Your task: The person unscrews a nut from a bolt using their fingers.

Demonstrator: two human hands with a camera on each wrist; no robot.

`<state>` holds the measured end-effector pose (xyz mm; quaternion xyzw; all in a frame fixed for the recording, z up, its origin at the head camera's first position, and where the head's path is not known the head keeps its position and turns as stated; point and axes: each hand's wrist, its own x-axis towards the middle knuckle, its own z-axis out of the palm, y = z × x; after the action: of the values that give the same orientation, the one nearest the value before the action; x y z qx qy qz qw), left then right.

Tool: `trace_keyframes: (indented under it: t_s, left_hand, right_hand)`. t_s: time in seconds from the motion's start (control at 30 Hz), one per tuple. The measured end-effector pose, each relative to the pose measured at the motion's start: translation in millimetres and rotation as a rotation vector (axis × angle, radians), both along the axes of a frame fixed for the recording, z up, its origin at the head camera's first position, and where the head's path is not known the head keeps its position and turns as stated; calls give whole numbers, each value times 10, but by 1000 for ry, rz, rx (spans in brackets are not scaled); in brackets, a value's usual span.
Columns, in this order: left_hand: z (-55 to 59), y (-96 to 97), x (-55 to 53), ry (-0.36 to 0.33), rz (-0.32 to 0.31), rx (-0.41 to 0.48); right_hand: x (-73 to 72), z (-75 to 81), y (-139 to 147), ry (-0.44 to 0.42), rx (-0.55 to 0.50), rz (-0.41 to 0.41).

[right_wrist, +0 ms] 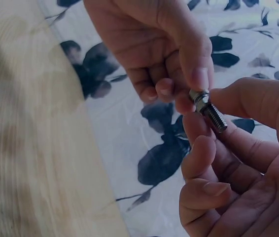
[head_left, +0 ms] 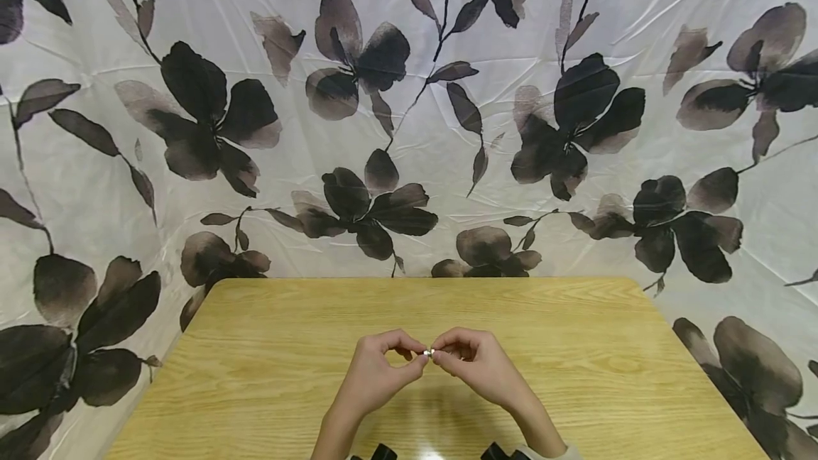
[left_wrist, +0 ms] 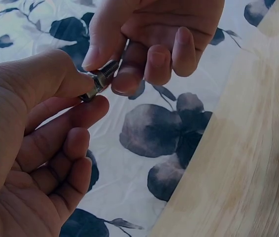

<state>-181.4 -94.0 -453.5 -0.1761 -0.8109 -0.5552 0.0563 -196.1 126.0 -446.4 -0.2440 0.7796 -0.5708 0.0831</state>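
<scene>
Between both hands is a small silvery metal bolt (head_left: 429,353), its threaded shank (right_wrist: 216,118) pointing toward my right palm. A hex nut (right_wrist: 202,102) sits on it close to the head end. My left hand (head_left: 382,369) pinches the bolt's head end between thumb and index finger, partly hiding it. From the other side, my right hand (head_left: 476,360) pinches at the nut with thumb and index finger. The other fingers of both hands are loosely curled. Both hands hold the bolt above the table, fingertips almost meeting.
A wooden table (head_left: 287,318) with light yellow grain lies beneath the hands. Behind and beside it hangs a white cloth (head_left: 473,162) printed with dark flowers. Black straps or mounts (head_left: 383,451) show at the wrists.
</scene>
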Motion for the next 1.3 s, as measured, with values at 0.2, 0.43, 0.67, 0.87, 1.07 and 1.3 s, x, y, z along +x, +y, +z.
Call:
trace_keyframes:
  t_s: [0.2,0.43,0.67,0.87,1.07,1.3]
  left_hand:
    - [7,-9,-5,7,6,-3]
    - [36,-42,-9,-7,29,16]
    - [35,-48,-11,-8,43,8]
    - [32,-20,3,1,25,-2]
    - [15,-17,2,6,20,-13]
    - [27,-19,6,-5,12,-19]
  right_hand:
    - [4,-8,-15,37,-37,11]
    - [1,-23,-14,53,-82,11]
    - [-5,2,-29,-8,-38,-82]
    - [-15,8,-24,-62,30,-53]
    - [-4,17,-23,-36,24,-11]
    - [12,24,-29,-26,24,-25]
